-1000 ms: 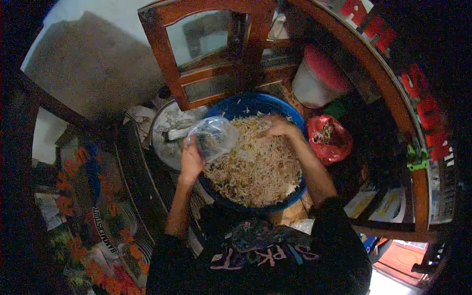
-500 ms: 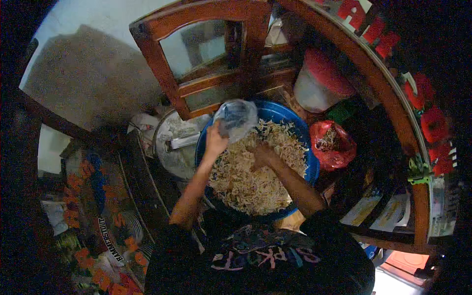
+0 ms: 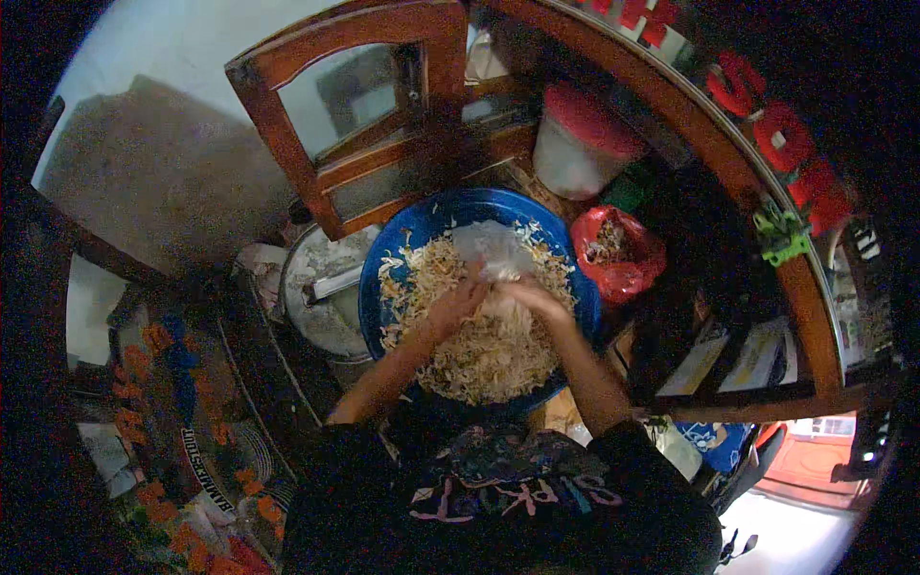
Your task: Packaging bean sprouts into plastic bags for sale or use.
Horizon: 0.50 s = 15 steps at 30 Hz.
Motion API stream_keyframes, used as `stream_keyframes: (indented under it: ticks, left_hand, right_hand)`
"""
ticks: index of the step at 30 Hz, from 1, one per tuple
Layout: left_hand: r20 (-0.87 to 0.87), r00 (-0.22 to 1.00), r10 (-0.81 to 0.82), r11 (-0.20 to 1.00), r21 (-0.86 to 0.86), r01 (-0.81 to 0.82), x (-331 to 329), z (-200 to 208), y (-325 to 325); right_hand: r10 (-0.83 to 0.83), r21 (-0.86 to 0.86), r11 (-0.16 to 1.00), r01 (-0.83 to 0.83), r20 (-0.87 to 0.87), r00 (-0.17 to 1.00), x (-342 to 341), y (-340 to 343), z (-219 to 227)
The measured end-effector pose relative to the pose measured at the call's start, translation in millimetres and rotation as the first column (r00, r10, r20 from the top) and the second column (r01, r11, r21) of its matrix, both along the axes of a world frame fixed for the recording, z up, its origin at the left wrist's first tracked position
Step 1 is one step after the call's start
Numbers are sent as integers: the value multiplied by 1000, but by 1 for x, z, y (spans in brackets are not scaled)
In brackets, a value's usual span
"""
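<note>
A wide blue tub [image 3: 376, 321] holds a heap of pale brown, shredded dry pieces [image 3: 484, 369], whose exact kind I cannot make out. Above the heap, a clear plastic bag [image 3: 494, 247] lies tilted, its mouth toward me. My left hand [image 3: 463, 302] is closed on the bag's near left edge. At the near right side of that mouth is my right hand [image 3: 539, 299], its fingers pointing left and smeared by motion. Blurred pale pieces show just below the right fingers; whether they are held is unclear.
A red plastic bag [image 3: 618, 257] with brown bits stands right of the tub. Behind it is a white bucket with a red lid [image 3: 585, 144]. Left of the tub, a round metal pan [image 3: 331, 264] carries a metal strip. A wooden glazed door [image 3: 316, 177] stands behind.
The clear bag has come down and right, over the heap. My right hand has lifted out of the pieces to the bag's mouth. The view has shifted slightly.
</note>
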<state>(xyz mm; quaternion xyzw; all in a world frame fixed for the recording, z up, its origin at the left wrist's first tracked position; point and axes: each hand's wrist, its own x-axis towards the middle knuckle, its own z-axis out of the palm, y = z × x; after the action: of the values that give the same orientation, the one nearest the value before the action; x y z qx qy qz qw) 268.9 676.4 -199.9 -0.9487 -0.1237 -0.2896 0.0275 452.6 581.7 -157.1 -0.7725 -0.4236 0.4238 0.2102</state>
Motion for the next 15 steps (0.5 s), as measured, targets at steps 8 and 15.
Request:
stream_keyframes:
  ticks: [8,15]
  left_hand:
    - [-427,904,11,707,-636,-309,9,27,-39]
    - [-348,906,242,747,-528,-403,20,0,26]
  right_hand:
    - [-250,202,862,465,-628,737,5,6,-40]
    - [20,-254,964,-83,-241,970,87,51,43]
